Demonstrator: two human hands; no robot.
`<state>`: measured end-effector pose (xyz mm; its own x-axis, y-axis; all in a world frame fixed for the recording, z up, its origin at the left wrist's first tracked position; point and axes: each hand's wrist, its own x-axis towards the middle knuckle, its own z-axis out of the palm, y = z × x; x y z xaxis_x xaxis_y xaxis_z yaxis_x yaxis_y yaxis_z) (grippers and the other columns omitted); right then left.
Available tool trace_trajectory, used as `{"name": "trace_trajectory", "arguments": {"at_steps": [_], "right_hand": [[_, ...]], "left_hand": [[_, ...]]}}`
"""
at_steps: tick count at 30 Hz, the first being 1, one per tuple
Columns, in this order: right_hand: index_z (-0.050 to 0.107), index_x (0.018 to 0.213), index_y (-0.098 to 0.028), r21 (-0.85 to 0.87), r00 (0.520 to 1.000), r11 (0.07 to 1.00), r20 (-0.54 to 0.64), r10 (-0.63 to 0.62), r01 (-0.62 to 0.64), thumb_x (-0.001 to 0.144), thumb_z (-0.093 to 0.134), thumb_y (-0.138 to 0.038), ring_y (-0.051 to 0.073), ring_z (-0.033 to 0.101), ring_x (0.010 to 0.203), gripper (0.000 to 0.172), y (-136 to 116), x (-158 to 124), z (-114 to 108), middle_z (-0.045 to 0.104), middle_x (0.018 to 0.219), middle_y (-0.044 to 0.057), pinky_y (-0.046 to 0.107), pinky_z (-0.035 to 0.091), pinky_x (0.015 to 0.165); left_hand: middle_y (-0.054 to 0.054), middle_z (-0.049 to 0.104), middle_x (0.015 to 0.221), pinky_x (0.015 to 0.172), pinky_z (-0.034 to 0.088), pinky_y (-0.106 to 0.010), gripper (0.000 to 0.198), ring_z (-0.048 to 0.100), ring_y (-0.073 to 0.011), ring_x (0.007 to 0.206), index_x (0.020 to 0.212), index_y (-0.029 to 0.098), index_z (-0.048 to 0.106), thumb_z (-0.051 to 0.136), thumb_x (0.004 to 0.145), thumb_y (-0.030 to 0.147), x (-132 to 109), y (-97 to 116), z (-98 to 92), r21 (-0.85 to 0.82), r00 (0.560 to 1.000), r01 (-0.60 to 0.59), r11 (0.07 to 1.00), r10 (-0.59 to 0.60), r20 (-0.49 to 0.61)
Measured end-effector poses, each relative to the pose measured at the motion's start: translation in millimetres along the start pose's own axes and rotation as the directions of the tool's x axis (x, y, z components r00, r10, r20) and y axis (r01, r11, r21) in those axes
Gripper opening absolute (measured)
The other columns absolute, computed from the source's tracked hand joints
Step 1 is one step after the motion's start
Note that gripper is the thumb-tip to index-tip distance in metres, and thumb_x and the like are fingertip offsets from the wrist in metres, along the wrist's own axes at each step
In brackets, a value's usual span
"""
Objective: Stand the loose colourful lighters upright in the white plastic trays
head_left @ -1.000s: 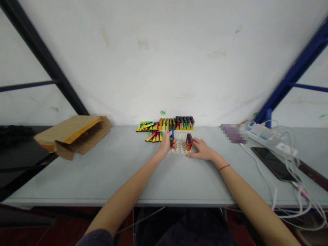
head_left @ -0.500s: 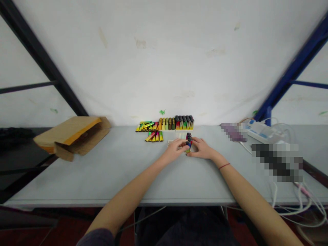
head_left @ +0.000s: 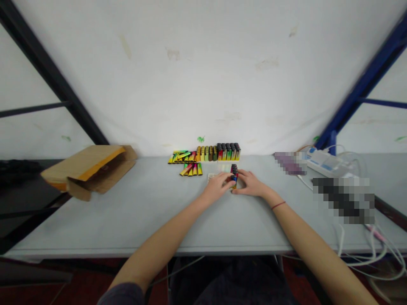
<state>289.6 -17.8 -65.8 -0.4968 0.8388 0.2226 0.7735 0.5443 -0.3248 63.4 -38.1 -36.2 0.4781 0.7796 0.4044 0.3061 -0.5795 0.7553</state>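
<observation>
Apparently, blue lighter (head_left: 234, 178) in left hand (head_left: 217, 185)

Bench (head_left: 229, 226) front edge: free lane between left forearm (head_left: 168, 231) and right forearm (head_left: 305, 231). Back edge, middle: upright lighters (head_left: 228, 153) block. Left end: paper bag (head_left: 92, 163) obstructs; open stretch between it and left forearm. Right end: white cables (head_left: 341, 241) in the way.

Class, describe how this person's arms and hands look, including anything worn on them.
The left hand and right hand are bare, without gloves. A dark sleeve ends near the left elbow. A thin red bracelet circles the right wrist; the right sleeve is out of view.
</observation>
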Motion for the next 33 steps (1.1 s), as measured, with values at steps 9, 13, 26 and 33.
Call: {"name": "trace_trajectory", "arguments": {"at_steps": [9,13,26,33], "right_hand": [[0.055,0.147,-0.021,0.001,1.0,1.0,0.01,0.013,-0.013,0.079,0.069,-0.073,0.041,0.046,0.141,0.086,-2,0,-2,0.05,0.154,0.02,0.062,0.033,0.117],[0.056,0.146,-0.021,-0.007,1.0,1.0,0.015,0.018,-0.018,0.079,0.068,-0.076,0.041,0.046,0.141,0.088,-3,0,-3,0.05,0.154,0.02,0.061,0.032,0.118],[0.057,0.145,-0.02,-0.011,1.0,1.0,0.007,0.008,-0.008,0.08,0.067,-0.076,0.04,0.046,0.141,0.087,-3,0,-1,0.049,0.155,0.021,0.061,0.033,0.117],[0.055,0.147,-0.021,-0.006,1.0,1.0,0.011,0.017,-0.017,0.08,0.068,-0.075,0.041,0.047,0.141,0.087,-3,0,-2,0.049,0.155,0.021,0.063,0.033,0.116]], "left_hand": [[-0.013,0.068,0.113,0.106,0.042,-0.044,0.022,0.059,-0.0289,0.113,0.11,0.02,0.066,0.063,0.092,0.033,10,-18,-55.9,0.301,0.94,0.179,0.937,-0.072,-0.333],[-0.019,0.065,0.12,0.103,0.042,-0.053,0.02,0.051,-0.0411,0.124,0.097,0.019,0.071,0.072,0.084,0.034,3,-44,-101.5,0.477,0.834,0.494,0.727,-0.239,-0.498],[-0.004,0.061,0.068,0.072,0.053,-0.031,0.026,0.064,-0.0199,0.073,0.069,0.023,0.052,0.052,0.094,0.032,22,-26,-100.9,-0.213,0.775,0.475,0.854,-0.52,-0.36],[0.008,0.038,0.05,0.043,0.027,-0.017,0.036,0.034,-0.0062,0.038,0.077,0.02,0.051,0.048,0.099,0.048,22,5,-62.9,-0.734,0.718,0.445,0.514,-0.694,-0.051]]}}
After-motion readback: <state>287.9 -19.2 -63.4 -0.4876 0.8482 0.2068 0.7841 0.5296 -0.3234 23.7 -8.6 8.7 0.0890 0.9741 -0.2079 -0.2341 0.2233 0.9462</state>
